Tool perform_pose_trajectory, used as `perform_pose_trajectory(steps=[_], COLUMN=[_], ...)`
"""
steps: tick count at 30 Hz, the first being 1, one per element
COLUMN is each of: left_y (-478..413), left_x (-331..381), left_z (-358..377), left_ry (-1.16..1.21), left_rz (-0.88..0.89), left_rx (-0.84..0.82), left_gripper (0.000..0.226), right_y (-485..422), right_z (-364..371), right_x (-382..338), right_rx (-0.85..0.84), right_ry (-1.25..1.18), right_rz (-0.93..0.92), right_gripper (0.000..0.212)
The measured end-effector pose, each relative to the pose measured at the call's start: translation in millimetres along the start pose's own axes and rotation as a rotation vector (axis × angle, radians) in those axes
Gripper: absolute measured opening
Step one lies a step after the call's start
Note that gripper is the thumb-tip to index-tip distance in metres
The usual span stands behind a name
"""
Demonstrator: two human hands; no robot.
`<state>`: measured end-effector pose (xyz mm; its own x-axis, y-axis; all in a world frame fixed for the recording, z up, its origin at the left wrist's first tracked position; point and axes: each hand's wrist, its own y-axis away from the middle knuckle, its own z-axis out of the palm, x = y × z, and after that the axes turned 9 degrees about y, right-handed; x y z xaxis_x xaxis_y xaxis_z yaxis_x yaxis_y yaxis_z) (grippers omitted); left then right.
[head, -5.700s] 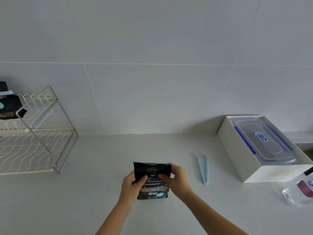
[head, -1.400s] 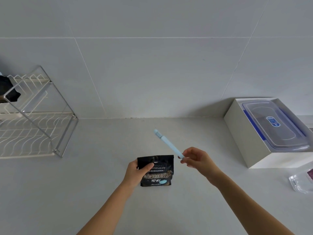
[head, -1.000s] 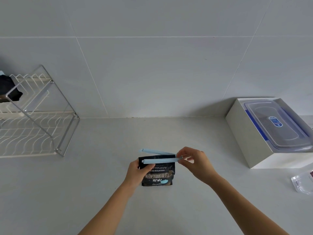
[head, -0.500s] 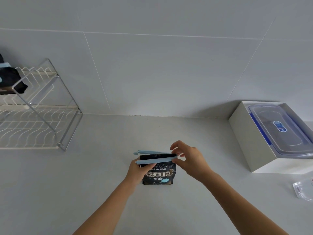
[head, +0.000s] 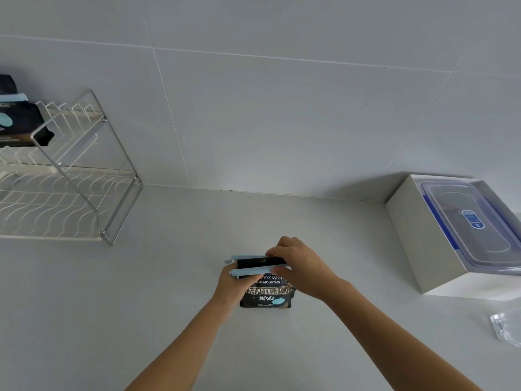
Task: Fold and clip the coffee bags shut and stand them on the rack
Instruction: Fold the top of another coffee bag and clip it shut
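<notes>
A black coffee bag (head: pixel 266 293) stands upright on the white counter, its top folded over. My left hand (head: pixel 235 286) grips the bag's left side. A light blue sealing clip (head: pixel 248 270) straddles the folded top, one arm behind it and one in front, the two arms still apart at the left end. My right hand (head: pixel 300 266) pinches the clip's right end. At the far left stands a two-tier wire rack (head: pixel 70 176), with another clipped black coffee bag (head: pixel 19 124) on its upper shelf, partly cut off by the frame edge.
A white box (head: pixel 408 238) holding a clear plastic container with a blue-trimmed lid (head: pixel 476 227) sits at the right against the tiled wall. A clear plastic packet (head: pixel 507 330) lies at the right edge. Bare counter lies between the rack and the bag.
My right hand brought the blue clip over to the bag and slid it across the folded top. It now pinches the clip's arms nearer together. My left hand kept holding the bag.
</notes>
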<state>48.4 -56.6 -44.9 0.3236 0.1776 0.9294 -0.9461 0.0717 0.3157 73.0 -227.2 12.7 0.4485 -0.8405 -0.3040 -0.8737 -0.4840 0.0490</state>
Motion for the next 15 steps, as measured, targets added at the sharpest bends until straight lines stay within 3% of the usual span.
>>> perform_pose_trajectory(steps=[11,15], left_y=[-0.1,-2.7], left_x=[-0.3,-2.8], left_z=[2.9,3.8], left_ry=[-0.071,-0.183], left_rz=[0.031,0.021], left_rx=[0.096,0.146], left_gripper=[0.014,0.036], right_y=[-20.6,-30.6], right_z=[7.8,17.3], right_x=[-26.3,-41.2], right_rx=[-0.044,-0.046], right_ry=[0.225,0.230], right_rz=[-0.046,-0.085], right_gripper=[0.022,0.026])
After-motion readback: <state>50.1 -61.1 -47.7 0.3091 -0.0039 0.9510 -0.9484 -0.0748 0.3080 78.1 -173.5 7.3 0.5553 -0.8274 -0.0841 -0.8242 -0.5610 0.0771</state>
